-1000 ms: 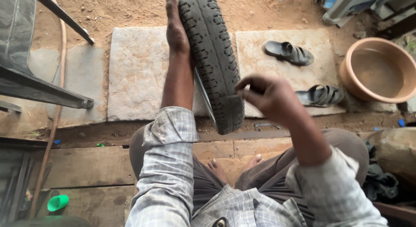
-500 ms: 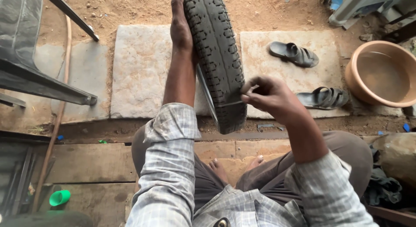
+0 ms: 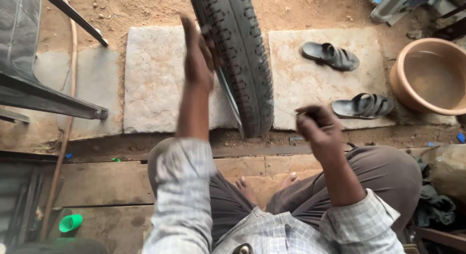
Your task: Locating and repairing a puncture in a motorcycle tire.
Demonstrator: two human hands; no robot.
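On the dirt ground with stone slabs [image 3: 155, 79] (two sandals [image 3: 361, 106] nearby), the left hand [image 3: 196, 57] grips the tyre [image 3: 238, 60]; the right hand [image 3: 318, 128] is clenched.

One tyre [image 3: 242, 60], two sandals [image 3: 331, 55] [image 3: 363, 106], one basin [image 3: 429, 74], one green cup [image 3: 70, 223].

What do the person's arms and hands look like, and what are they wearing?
Both arms wear a light checked shirt, pale grey-blue with thin crossing lines. The left sleeve is rolled up above the elbow, the right sleeve too, so the forearms are bare. The left hand and right hand have no gloves. No rings or watch show.
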